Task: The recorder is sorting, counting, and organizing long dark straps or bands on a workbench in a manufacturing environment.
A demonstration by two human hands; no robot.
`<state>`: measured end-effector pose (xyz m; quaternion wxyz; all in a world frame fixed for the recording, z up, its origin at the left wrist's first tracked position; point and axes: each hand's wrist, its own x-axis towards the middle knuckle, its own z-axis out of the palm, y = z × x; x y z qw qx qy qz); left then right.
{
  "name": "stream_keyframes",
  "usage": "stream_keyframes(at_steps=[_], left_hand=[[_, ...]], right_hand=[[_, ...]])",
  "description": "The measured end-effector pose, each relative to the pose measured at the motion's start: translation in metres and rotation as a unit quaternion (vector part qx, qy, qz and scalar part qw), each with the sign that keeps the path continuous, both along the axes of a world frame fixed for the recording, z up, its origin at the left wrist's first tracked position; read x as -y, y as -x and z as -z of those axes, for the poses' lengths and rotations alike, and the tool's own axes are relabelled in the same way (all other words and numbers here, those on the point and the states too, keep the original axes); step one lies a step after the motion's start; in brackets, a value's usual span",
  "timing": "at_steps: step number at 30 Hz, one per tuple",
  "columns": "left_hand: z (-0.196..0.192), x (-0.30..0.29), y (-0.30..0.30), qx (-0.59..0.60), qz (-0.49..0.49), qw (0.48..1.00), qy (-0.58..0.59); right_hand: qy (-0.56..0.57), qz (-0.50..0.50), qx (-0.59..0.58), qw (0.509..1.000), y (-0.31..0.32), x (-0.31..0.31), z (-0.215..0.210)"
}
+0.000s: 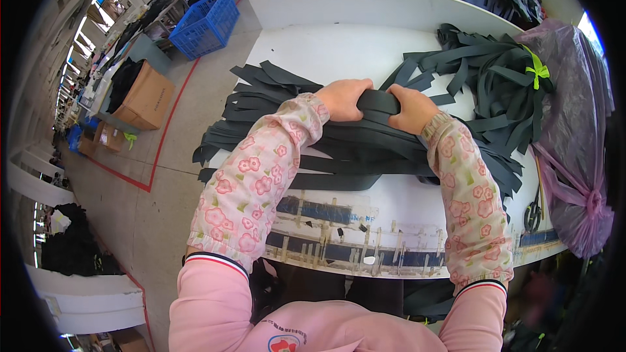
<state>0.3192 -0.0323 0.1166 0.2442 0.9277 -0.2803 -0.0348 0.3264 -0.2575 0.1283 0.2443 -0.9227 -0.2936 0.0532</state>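
Observation:
My left hand (pixel 343 99) and my right hand (pixel 413 110) grip a thick stack of dark grey fabric strips (pixel 378 101) from its two sides. The fingers of both hands are closed round the stack, with the thumbs facing each other. Beneath it, many more flat strips (pixel 365 140) lie in a wide heap, their loose ends fanned out to the left and right. To the right is a tangled bundle of strips (pixel 492 75), with a bright yellow-green tie (pixel 537 70) on it. Flowered sleeve covers hide both my wrists.
The white table (pixel 313 45) has a raised far edge and taped markings along its near edge. Scissors (pixel 533 212) lie at the right. A tied purple plastic bag (pixel 580 137) hangs beside them. Blue crates (pixel 205 24) and a cardboard box (pixel 145 95) stand on the floor at left.

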Motion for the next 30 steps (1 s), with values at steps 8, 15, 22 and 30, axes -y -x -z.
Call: stream_keyframes(at_steps=[8,15,22,30], left_hand=[[0.029,0.008,-0.001,-0.068,0.006,0.989,-0.132],[0.054,0.017,-0.007,-0.050,-0.051,0.981,-0.180],[0.068,0.018,-0.016,-0.022,-0.035,0.985,-0.168],[0.067,0.016,-0.014,-0.031,-0.037,0.985,-0.164]], right_hand=[[0.111,-0.023,-0.027,0.993,0.003,-0.005,0.041],[0.141,0.004,-0.056,0.988,-0.020,-0.009,0.078],[0.149,-0.024,-0.111,0.982,-0.033,-0.003,0.083],[0.129,-0.011,-0.145,0.981,-0.035,-0.005,0.080]])
